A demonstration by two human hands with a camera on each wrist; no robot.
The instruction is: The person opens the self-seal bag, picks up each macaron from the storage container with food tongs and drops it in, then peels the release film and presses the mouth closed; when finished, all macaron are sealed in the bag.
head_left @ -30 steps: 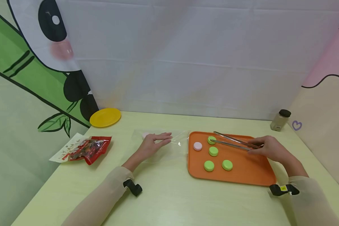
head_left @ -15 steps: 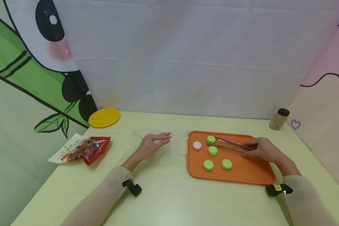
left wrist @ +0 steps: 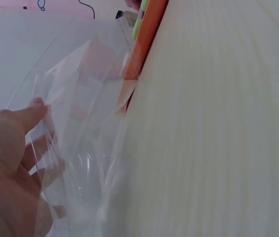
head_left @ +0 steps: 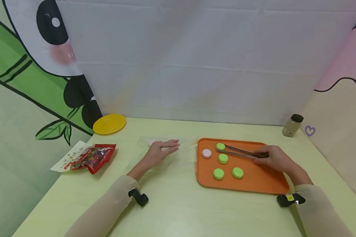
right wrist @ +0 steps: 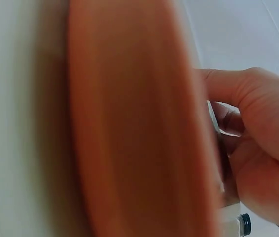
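Observation:
My left hand (head_left: 156,154) is at a clear plastic bag (head_left: 184,153), thumb and fingers spread apart at its mouth. In the left wrist view, film of the bag lies over the fingers (left wrist: 43,150). A pink macaron (head_left: 151,142) shows through the bag, partly behind this hand. My right hand (head_left: 277,159) holds metal tongs (head_left: 240,152) over the orange tray (head_left: 255,181), tips on either side of a green macaron (head_left: 220,146). Several other macarons lie on the tray, including a pink one (head_left: 206,153). The right wrist view is mostly filled by the blurred tray edge (right wrist: 134,118).
At the left table edge lies a red and white snack packet (head_left: 92,156). A yellow plate (head_left: 109,124) is at the back left corner. Toward the back right stands a jar with a black lid (head_left: 292,125). A printed cloth (head_left: 181,65) hangs behind the table.
The tongs have moved left and down and narrowed around the uppermost green macaron, which has shifted slightly left. My left hand stays at the bag.

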